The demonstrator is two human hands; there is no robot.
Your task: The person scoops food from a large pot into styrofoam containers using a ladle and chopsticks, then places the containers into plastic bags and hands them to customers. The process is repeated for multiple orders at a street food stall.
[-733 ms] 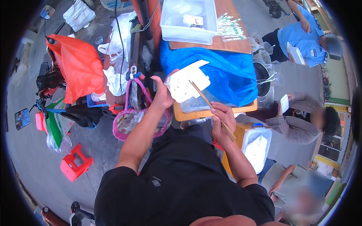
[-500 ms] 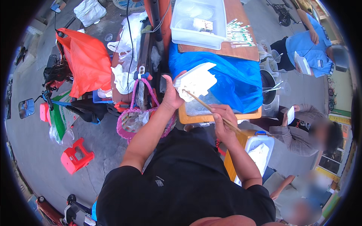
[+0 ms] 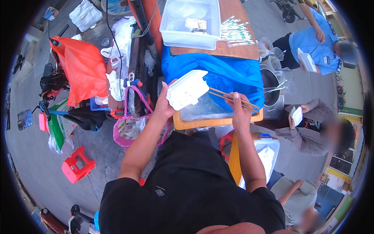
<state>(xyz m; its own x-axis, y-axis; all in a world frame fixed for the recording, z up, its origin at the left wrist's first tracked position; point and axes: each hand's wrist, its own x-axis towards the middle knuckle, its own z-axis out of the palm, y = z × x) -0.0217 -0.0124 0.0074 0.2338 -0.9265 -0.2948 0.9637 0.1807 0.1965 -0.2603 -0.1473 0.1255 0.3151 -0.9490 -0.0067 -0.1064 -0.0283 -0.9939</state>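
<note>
My left hand (image 3: 165,104) grips a white takeaway food box (image 3: 190,88) by its left end, tilted over the table. Its surface is so bright that I cannot make out what lies in it, beyond a few small specks. My right hand (image 3: 241,113) is closed around a pair of wooden chopsticks (image 3: 220,93), their tips pointing left, close to the box's right edge. Below both hands, a blue plastic bag (image 3: 233,74) and a clear plastic sheet (image 3: 206,109) cover a yellow-edged crate (image 3: 218,123).
Beyond the bag, a white plastic tub (image 3: 213,39) and several wrapped chopsticks (image 3: 237,33) rest on a wooden board (image 3: 245,52). A metal pot (image 3: 269,84) stands right. A pink basket (image 3: 119,134) hangs left, above a red stool (image 3: 78,165). Several people stand right, two holding white boxes.
The chopstick tips have come out of the box and moved right with my right hand. The box has turned slightly in my left hand. The whole view has shifted a little.
</note>
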